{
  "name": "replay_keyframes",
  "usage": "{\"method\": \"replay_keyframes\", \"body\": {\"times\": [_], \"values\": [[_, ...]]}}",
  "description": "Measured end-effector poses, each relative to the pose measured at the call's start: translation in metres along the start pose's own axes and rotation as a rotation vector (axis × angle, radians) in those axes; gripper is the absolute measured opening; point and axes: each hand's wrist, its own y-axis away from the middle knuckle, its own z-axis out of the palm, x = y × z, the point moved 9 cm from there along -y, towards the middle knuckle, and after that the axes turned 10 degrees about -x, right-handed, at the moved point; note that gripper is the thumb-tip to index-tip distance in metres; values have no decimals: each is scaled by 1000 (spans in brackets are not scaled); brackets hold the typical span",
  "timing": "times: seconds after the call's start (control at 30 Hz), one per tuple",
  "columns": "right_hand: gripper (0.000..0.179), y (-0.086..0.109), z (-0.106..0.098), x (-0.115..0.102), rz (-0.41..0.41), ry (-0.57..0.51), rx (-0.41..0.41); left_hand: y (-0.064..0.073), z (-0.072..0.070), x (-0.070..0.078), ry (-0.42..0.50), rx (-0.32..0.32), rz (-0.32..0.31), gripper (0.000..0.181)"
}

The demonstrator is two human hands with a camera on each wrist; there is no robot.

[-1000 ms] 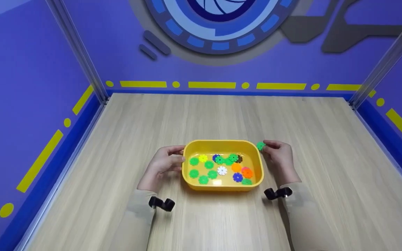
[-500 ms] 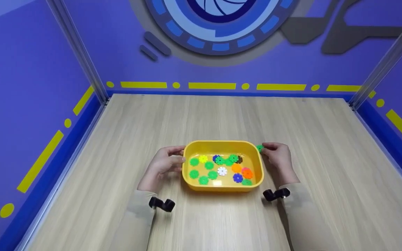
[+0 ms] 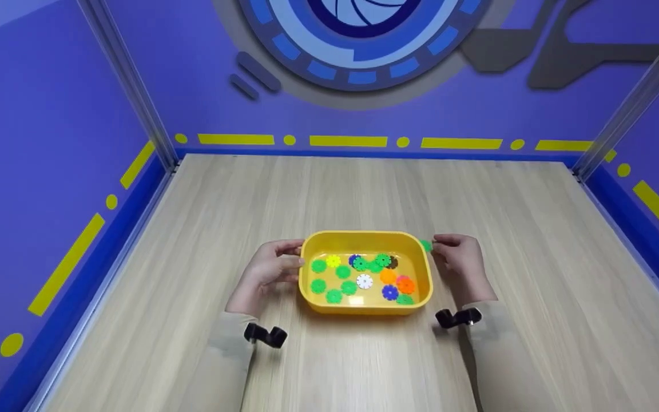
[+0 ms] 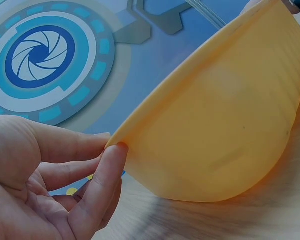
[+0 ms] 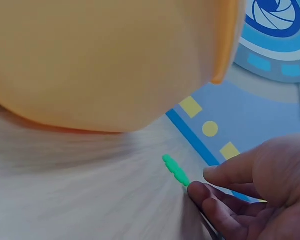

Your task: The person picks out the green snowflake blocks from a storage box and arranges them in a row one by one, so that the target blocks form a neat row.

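A yellow plastic tub (image 3: 365, 309) stands on the table with several snowflake building discs inside, green, yellow, white, blue, brown and orange. My left hand (image 3: 268, 265) pinches its left rim between thumb and fingers, as the left wrist view shows up close. On the tub's right, my right hand (image 3: 462, 256) is low beside one green snowflake disc (image 5: 176, 170). That disc appears edge-on in the right wrist view, one end right at the forefinger tip, while the thumb (image 5: 215, 174) stands apart from it. From above, the tub's rim partly covers the disc.
The wooden table (image 3: 364, 194) extends behind and to both sides of the tub. Blue printed walls (image 3: 329, 123) enclose it at the back, left and right, with metal posts in the corners. A small black device (image 3: 458, 317) is strapped at each wrist.
The green disc has come down slightly on the tub's right side. My right hand has then shifted a little to the right, away from the disc. Left hand and tub stay put.
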Motion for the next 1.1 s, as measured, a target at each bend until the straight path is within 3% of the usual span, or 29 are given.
{"method": "replay_keyframes", "body": {"times": [0.3,0.57,0.8,1.1], "values": [[41,1,-1,0,10,-83,-29,1,1,0,2,-2,-5,53],[42,8,-3,-13,-25,-224,-37,1,0,0,3,-1,-10,53],[41,16,-4,-41,-187,-73,-87,1,0,-1,18,-7,6,54],[36,27,11,-67,-326,-7,-224,0,0,-2,15,-1,2,52]]}}
